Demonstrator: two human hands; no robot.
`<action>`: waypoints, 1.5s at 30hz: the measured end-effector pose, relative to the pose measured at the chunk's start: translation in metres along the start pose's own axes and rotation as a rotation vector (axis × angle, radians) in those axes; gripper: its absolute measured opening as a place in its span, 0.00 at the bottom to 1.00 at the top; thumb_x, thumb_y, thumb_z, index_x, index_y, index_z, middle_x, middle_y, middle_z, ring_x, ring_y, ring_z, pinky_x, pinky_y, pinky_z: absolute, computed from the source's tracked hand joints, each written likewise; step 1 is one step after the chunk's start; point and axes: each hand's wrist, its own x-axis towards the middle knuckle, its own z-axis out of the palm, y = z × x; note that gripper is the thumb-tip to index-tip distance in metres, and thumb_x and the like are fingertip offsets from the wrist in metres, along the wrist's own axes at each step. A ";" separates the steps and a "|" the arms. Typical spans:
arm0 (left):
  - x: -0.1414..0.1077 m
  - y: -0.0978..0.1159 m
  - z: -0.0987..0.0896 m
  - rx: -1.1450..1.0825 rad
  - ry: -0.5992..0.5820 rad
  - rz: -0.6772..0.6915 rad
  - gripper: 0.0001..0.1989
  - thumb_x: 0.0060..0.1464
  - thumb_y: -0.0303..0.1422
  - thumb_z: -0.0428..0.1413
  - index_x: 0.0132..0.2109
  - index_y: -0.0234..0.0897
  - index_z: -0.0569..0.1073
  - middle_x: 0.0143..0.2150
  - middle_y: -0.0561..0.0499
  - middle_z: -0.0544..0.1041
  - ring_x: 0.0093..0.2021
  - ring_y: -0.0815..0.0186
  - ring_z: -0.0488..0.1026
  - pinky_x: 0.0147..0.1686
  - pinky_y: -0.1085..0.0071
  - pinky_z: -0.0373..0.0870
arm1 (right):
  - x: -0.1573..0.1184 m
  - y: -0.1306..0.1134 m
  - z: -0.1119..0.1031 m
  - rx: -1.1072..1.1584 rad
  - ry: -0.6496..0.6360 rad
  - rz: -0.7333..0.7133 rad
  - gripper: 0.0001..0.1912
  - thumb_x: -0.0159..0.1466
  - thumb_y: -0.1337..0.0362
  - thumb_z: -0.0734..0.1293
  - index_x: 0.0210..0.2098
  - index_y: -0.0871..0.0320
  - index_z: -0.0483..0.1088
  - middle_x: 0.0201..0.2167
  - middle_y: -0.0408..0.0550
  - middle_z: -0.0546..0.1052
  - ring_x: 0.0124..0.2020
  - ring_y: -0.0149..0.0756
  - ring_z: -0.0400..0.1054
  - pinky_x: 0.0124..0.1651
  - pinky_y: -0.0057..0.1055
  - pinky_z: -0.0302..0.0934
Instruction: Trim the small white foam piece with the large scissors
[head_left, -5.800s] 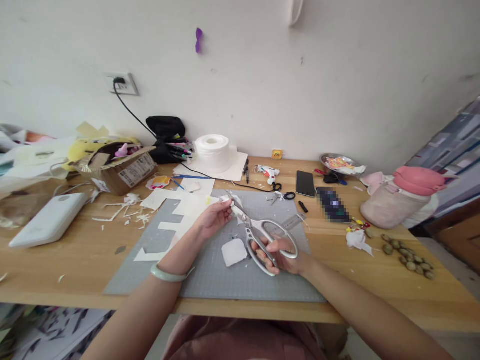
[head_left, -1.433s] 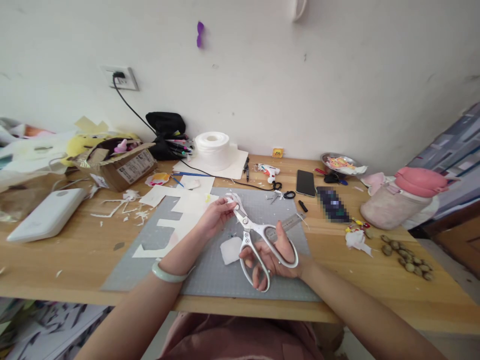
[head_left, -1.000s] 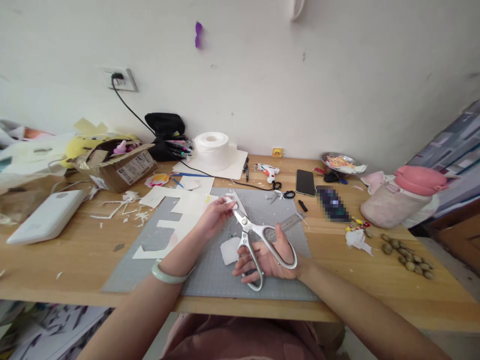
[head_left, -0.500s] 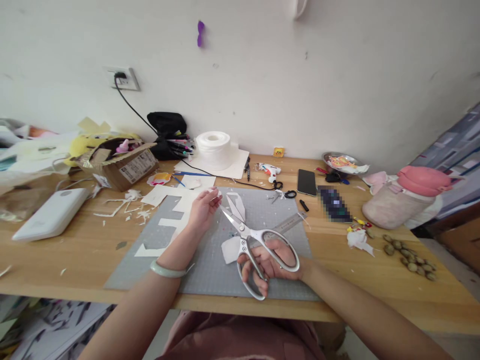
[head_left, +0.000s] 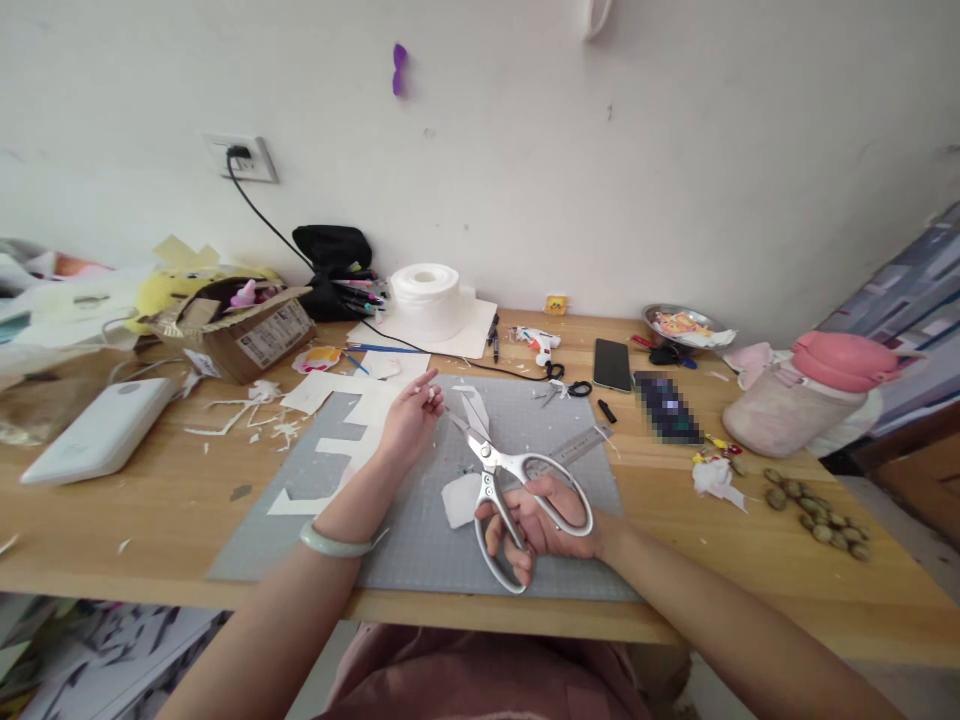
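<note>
Silver scissors (head_left: 489, 470) are in my right hand (head_left: 551, 515), with the thumb through one handle loop and fingers through the other. Their blades stand slightly apart and point up and left, towards my left hand (head_left: 409, 425). My left hand has its index finger stretched out and the other fingers curled. A tiny white bit shows at those fingers, too small to name. Under both hands lies a grey cutting mat (head_left: 420, 540). Cut white paper (head_left: 300, 500) lies left of my left hand, partly behind the arm. A small white piece (head_left: 460, 500) rests beside the scissors.
A metal ruler (head_left: 574, 450) lies on the mat's right side. Behind are a white roll (head_left: 426, 300), a glue gun (head_left: 541, 345), small black-handled scissors (head_left: 577, 388) and a phone (head_left: 613, 364). A cardboard box (head_left: 255, 335) and white power bank (head_left: 101, 430) stand left, a pink-lidded bottle (head_left: 802, 400) right.
My left index finger has straightened away from the curled fingers. The scissors have closed a little and their handles have shifted slightly left. Other things lie as before.
</note>
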 end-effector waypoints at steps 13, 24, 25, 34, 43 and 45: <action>-0.002 0.000 0.001 -0.013 0.025 -0.040 0.10 0.45 0.18 0.50 0.36 0.27 0.72 0.20 0.56 0.64 0.18 0.76 0.60 0.19 0.80 0.59 | -0.001 -0.001 0.004 -0.004 -0.024 -0.033 0.28 0.55 0.47 0.54 0.43 0.65 0.61 0.37 0.60 0.73 0.24 0.35 0.63 0.33 0.40 0.60; -0.002 -0.002 -0.004 0.105 -0.021 -0.077 0.08 0.46 0.23 0.59 0.27 0.35 0.65 0.36 0.48 0.77 0.31 0.70 0.73 0.30 0.75 0.66 | -0.002 -0.004 0.003 0.026 -0.006 -0.014 0.26 0.51 0.54 0.57 0.45 0.64 0.60 0.36 0.59 0.74 0.21 0.33 0.64 0.28 0.37 0.61; -0.002 -0.002 -0.004 0.110 -0.048 -0.083 0.08 0.46 0.24 0.59 0.27 0.35 0.65 0.36 0.49 0.77 0.29 0.71 0.72 0.28 0.75 0.65 | -0.002 -0.004 0.004 0.021 -0.006 -0.013 0.26 0.51 0.55 0.57 0.45 0.64 0.60 0.36 0.59 0.74 0.21 0.33 0.64 0.29 0.38 0.61; -0.002 -0.007 -0.003 0.108 -0.182 -0.080 0.06 0.42 0.23 0.61 0.28 0.31 0.70 0.23 0.53 0.70 0.25 0.72 0.66 0.27 0.76 0.62 | -0.001 -0.003 0.004 0.022 -0.041 -0.028 0.26 0.51 0.55 0.59 0.46 0.64 0.61 0.39 0.60 0.74 0.22 0.33 0.64 0.30 0.37 0.61; -0.003 -0.007 -0.002 0.153 -0.260 -0.170 0.03 0.43 0.21 0.60 0.26 0.30 0.73 0.23 0.51 0.71 0.24 0.71 0.67 0.27 0.75 0.64 | -0.001 -0.002 0.002 0.014 0.009 -0.022 0.26 0.52 0.55 0.58 0.45 0.64 0.60 0.35 0.58 0.74 0.22 0.33 0.63 0.30 0.39 0.60; -0.003 -0.009 -0.003 0.155 -0.284 -0.179 0.03 0.44 0.22 0.60 0.26 0.31 0.74 0.24 0.51 0.72 0.25 0.70 0.68 0.28 0.75 0.65 | -0.001 -0.002 0.003 0.021 0.018 -0.017 0.25 0.52 0.55 0.58 0.45 0.64 0.60 0.35 0.57 0.74 0.21 0.32 0.64 0.29 0.38 0.60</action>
